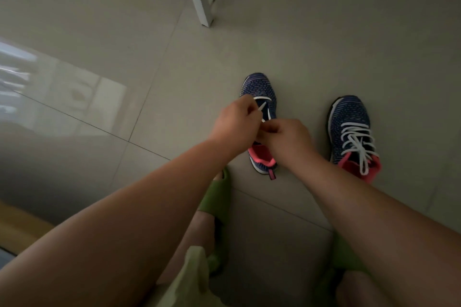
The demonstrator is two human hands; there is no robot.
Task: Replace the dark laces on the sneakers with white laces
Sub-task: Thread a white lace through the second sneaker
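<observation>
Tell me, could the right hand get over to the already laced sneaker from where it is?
Probably yes. The right hand pinches the white lace over the left sneaker; the laced sneaker stands beside it, bare floor between, but it must release the lace first.

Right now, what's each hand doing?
Left hand: pinches the white lace above the left sneaker.
Right hand: fingers curled at the same lace, apparently pinching it.

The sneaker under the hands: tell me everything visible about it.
The sneaker under the hands is dark blue knit with pale flecks, a white sole edge and a pink collar and heel tab. It stands upright on the tiled floor, toe pointing away. A white lace crosses only its front eyelets. The left hand and right hand pinch lace ends over its middle.
</observation>
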